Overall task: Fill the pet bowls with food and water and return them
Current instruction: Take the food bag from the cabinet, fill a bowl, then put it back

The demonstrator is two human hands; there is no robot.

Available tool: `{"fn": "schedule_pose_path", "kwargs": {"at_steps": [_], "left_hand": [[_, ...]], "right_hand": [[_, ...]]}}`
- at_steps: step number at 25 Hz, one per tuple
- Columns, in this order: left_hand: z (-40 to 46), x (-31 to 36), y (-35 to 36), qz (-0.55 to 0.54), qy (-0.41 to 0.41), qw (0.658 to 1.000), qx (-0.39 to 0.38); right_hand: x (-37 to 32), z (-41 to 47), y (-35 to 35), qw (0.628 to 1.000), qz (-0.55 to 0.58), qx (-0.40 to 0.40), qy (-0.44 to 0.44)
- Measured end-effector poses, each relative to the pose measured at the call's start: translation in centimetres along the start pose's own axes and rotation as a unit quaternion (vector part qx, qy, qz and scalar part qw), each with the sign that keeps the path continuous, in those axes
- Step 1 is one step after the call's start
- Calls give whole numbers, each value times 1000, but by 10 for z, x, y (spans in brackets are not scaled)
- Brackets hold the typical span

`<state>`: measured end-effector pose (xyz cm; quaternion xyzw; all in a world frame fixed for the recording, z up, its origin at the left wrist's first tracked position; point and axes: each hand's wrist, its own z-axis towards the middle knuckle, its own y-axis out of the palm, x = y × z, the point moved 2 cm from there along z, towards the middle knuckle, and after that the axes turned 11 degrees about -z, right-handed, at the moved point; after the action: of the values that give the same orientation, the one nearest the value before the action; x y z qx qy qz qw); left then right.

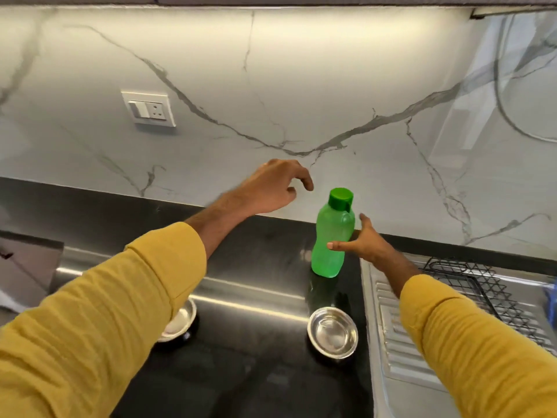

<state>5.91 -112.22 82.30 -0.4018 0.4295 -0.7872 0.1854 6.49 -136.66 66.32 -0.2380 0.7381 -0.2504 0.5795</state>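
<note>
Here the green bottle (331, 236) stands on the black desk (256, 372), close to the marble wall (271, 86), its long axis nearly upright with a slight lean and its cap (340, 198) on and closed. The right hand (364, 242) is at the bottle's right side, thumb laid across the front of the body and fingers reaching behind; the grip looks loose, the fingers only partly wrapped, so it reads as just taking hold rather than a firm clasp. The left hand (271, 188) hovers up and to the left of the cap, holding nothing, fingers loosely curled and pointing toward the cap, a short way from it and not touching.

So the bottle lies between the two hands: the right is on it, the left is near its top. My guess is the left will work the cap while the right steadies the body.

Nearer the person, an empty steel bowl (332, 331) sits on the desk almost straight below the bottle. A second bowl (177, 324) lies to the left, half hidden under the left sleeve (105, 312); what it holds I cannot tell. A ridged steel drainboard (398, 342) with a wire rack (470, 285) flanks the desk on the right.
</note>
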Motion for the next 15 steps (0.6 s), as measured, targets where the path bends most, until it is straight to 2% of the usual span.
{"fn": "schedule_pose_path", "kwargs": {"at_steps": [4,7,11,15], "left_hand": [[-71,-4,-59,7,-46,996,77],[-111,0,-96,11,-63,992,105],[-132,0,-148,-3,-47,984,169],[-136,-16,-203,-16,7,967,255]], "right_hand": [[-13,-32,-3,997,-79,-20,13],[-53,-56,5,993,-112,22,-8],[-141,-86,18,989,-69,15,-131],[-257,-127,20,962,-21,32,-269]]}}
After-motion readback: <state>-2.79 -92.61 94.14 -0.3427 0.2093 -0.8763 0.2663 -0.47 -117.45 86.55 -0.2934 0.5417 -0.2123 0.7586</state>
